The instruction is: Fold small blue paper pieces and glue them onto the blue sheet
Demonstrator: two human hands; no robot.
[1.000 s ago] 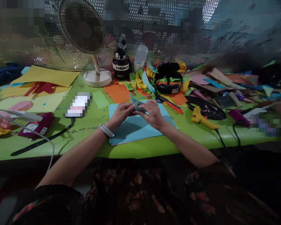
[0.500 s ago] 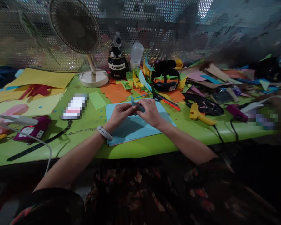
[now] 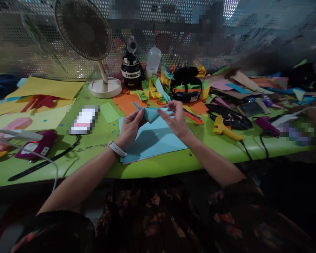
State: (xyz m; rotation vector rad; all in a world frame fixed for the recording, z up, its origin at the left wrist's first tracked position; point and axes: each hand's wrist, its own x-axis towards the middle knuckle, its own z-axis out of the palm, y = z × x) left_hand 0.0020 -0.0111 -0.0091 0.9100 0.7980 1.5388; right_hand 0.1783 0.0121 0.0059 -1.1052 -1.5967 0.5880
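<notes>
A folded piece of light-blue paper [image 3: 151, 115], creased into a pointed origami shape, is held up between both hands. My left hand [image 3: 131, 125] pinches its left side, the thumb on the near face. On the other side, my right hand [image 3: 176, 119] grips the paper's right end between thumb and fingers. Beneath them lies a stack of light-blue sheets [image 3: 158, 142] on the green tabletop. Behind the hands sit orange paper pieces [image 3: 130, 102] and several folded paper shapes in yellow, green and blue [image 3: 162, 89].
Right of the stack are an orange-red cutter [image 3: 195, 117], a yellow glue gun [image 3: 225, 130] and a black tray-like object [image 3: 233, 117]. A phone [image 3: 84, 119] with a strap lies left. A fan [image 3: 105, 88] and a black bottle [image 3: 131, 72] stand behind.
My hands have moved apart, and the folded blue paper between them is now spread wider and turned so more of it shows. My right hand has shifted right and slightly up.
</notes>
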